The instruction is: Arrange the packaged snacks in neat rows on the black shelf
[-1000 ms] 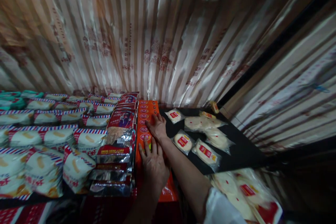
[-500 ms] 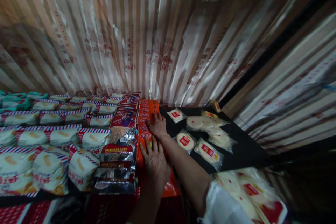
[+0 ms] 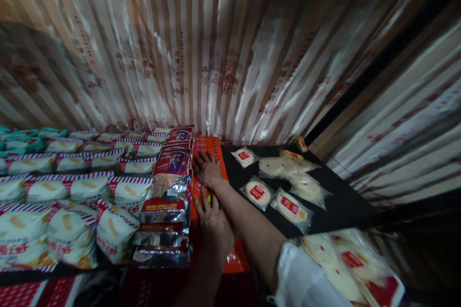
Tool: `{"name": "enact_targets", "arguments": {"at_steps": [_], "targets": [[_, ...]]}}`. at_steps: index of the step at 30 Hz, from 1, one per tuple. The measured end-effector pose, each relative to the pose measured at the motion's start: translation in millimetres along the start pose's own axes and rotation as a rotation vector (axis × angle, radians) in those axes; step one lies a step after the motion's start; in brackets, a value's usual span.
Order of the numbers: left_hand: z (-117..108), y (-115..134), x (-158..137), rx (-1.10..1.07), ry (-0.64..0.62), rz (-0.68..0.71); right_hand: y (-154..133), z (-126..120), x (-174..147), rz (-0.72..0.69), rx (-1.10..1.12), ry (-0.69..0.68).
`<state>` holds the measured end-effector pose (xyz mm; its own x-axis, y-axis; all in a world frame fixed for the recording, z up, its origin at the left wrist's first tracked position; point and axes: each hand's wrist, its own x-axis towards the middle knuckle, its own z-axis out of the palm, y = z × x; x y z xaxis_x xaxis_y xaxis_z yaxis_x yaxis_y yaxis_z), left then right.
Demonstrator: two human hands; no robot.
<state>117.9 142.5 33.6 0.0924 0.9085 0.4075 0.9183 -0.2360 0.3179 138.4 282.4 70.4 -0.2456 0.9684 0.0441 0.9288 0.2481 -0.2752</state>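
Both hands lie on a long row of flat orange packets (image 3: 220, 157) on the black-covered table. My right hand (image 3: 208, 170) rests palm down on the far part, fingers spread and pointing toward the left edge. Nearer to me, my left hand (image 3: 215, 224) presses on the same orange surface with its fingers apart, close to my right wrist. Neither hand grips anything that I can see. Directly left of them, dark red and silver packets (image 3: 171, 168) overlap in a row, touching the orange ones.
Rows of white puffy snack bags (image 3: 74, 235) fill the left, with green packages (image 3: 23, 141) at the far left. On the black tabletop (image 3: 338, 199) at right lie several clear-wrapped round flat cakes (image 3: 258, 192). More sit in a box (image 3: 398, 290) at lower right. A striped plastic curtain (image 3: 223, 57) hangs behind.
My right hand has slid left across the orange packets, nearer to the dark red ones. My left hand stays almost in place. The view has shifted slightly.
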Motion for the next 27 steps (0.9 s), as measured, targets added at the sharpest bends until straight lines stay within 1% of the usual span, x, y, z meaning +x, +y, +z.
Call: {"name": "enact_targets", "arguments": {"at_steps": [3, 6, 10, 14, 16, 19, 21, 24, 27], "targets": [[7, -1, -1, 0.006, 0.017, -0.021, -2, -1, 0, 0.008, -0.033, -0.016], [9, -2, 0, 0.005, -0.034, -0.036, -4, -2, 0, 0.009, -0.057, -0.030], [0, -2, 2, 0.004, -0.119, -0.034, -2, 2, 0, 0.005, -0.028, -0.004], [-14, 4, 5, 0.006, -0.133, -0.079, 3, 1, -1, -0.005, 0.096, 0.028], [-21, 7, 7, 0.011, -0.139, -0.086, 6, -4, -3, -0.020, 0.187, 0.078], [-26, 11, 9, 0.014, -0.162, -0.095, 15, -16, -13, -0.012, 0.334, 0.213], [-26, 11, 9, 0.021, -0.182, -0.102, 25, -26, -25, 0.068, 0.436, 0.300], [-24, 12, 9, 0.031, -0.194, -0.119, 44, -38, -52, 0.192, 0.572, 0.385], [-24, 12, 9, 0.037, -0.187, -0.126, 64, -45, -84, 0.216, 0.662, 0.445]]}}
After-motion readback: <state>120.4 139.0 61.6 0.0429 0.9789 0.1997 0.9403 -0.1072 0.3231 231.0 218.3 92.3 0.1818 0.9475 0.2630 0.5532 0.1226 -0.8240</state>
